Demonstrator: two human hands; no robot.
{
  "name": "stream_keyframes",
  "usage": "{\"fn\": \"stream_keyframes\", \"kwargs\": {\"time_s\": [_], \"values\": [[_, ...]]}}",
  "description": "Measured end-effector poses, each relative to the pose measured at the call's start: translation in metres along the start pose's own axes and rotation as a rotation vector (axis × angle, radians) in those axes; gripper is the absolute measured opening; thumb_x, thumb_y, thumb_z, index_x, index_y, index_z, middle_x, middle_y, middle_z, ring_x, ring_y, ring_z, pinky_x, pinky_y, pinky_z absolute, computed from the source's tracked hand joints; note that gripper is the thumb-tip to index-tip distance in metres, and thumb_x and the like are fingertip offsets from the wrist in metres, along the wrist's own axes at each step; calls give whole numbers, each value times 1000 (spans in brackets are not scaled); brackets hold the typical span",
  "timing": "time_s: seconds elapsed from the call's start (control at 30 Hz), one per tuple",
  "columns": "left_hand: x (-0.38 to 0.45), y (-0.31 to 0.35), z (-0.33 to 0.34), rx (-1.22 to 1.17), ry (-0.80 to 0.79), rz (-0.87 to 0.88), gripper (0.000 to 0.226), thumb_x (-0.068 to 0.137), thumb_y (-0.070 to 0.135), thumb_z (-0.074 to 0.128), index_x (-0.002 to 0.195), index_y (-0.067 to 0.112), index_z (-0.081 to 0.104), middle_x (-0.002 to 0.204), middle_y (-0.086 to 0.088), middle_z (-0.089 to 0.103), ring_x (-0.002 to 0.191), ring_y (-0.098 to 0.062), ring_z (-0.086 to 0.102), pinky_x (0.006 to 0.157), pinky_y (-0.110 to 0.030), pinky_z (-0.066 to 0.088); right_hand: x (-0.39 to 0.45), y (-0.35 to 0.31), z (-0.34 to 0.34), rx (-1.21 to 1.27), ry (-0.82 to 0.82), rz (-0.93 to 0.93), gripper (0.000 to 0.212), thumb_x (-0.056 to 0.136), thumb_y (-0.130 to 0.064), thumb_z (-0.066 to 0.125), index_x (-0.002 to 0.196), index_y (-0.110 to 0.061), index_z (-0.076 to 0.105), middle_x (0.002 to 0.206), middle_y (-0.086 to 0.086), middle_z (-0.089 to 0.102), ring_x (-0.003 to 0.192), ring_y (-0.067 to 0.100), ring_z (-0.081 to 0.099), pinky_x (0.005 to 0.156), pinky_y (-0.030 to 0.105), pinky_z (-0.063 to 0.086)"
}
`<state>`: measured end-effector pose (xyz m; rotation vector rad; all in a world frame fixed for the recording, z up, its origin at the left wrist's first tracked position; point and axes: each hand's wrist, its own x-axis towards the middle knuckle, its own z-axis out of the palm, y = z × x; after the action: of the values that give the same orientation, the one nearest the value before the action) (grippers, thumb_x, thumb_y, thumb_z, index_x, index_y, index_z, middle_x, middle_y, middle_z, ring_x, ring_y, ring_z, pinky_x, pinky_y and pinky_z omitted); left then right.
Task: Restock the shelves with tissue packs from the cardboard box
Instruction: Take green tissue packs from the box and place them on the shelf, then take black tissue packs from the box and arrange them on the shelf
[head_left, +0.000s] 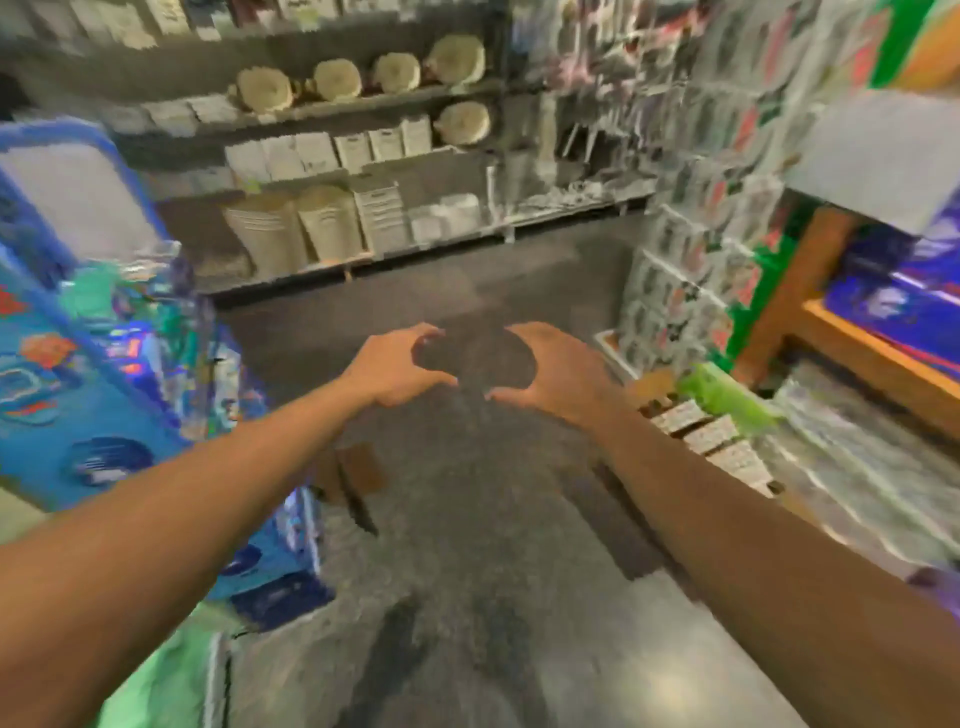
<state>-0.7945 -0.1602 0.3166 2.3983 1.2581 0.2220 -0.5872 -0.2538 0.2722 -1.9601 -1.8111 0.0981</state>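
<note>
While both arms reach out over the grey floor (467, 597), left hand (400, 371) and right hand (558, 374) curved, empty (fingers apart), blurred blue packs (104, 415) at left.

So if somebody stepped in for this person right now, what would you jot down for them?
Left hand: out over the floor, fingers curved, holding nothing.
Right hand: the same, facing the left with a gap between them.
Blue packs, probably the tissues, are stacked at the left; the picture is too blurred to be sure.
No cardboard box can be made out for certain.
Wooden shelf at the right already holds some blue packs.
Done: cannot tell.
Left: fetch the next pack and shelve it.
</note>
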Motion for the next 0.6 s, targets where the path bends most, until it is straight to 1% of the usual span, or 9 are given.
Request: {"fn": "stream_keyframes", "kwargs": {"time_s": [0.07,0.13,0.2,0.27,0.33,0.4,0.47,0.53,0.6], "values": [[33,67,61,15,-142,83,79,76,52,78,143,24,47,143,-2,54,128,-18,53,105,-29,37,-50,77,-20,-20,8,114,106,57,-88,41,143,-27,45,141,0,52,129,21,50,103,39,45],[62,130,118,37,-240,171,84,73,56,78,143,23,47,144,-2,55,128,-18,54,105,-28,37,-94,144,-41,-41,-7,259,94,64,-81,56,143,-30,44,139,-2,53,126,20,52,98,36,46],[85,183,169,32,-306,221,79,76,51,79,143,22,48,143,-5,55,130,-19,52,105,-29,36,-129,206,-52,-26,-33,411,88,68,-76,66,142,-33,44,140,-4,52,125,19,51,99,36,46],[105,225,215,31,-388,249,77,78,48,78,144,23,47,142,-6,55,128,-22,53,103,-30,38,-157,262,-55,-14,-54,506,100,61,-91,55,143,-36,42,142,-9,51,128,17,50,102,42,46],[122,254,253,23,-456,265,78,78,47,78,145,29,45,142,-5,54,123,-23,55,100,-32,42,-176,308,-55,-4,-38,594,106,55,-96,50,143,-37,42,142,-9,52,127,17,50,101,43,46],[147,273,287,-31,-487,246,78,76,46,79,145,35,43,140,-2,53,116,-21,55,95,-33,46,-184,339,-58,12,-31,688,102,57,-86,59,144,-33,43,145,-6,50,130,20,47,103,43,45],[181,283,319,-68,-501,221,75,76,42,79,143,34,45,137,-2,55,110,-19,56,88,-30,47,-180,373,-54,-7,-39,733,99,61,-80,65,145,-33,40,147,-6,48,132,21,45,101,45,45],[219,292,351,-45,-508,212,76,76,43,80,143,31,45,136,-4,57,113,-22,58,91,-33,50,-165,412,-39,-19,-54,762,101,57,-85,60,144,-36,40,144,-7,51,128,21,48,97,46,48],[264,300,382,-15,-515,220,82,75,44,81,146,28,43,140,-6,56,123,-26,55,100,-37,49,-140,455,-18,-21,-75,782,102,54,-87,54,142,-37,40,140,-6,53,126,20,48,96,46,48]]}}
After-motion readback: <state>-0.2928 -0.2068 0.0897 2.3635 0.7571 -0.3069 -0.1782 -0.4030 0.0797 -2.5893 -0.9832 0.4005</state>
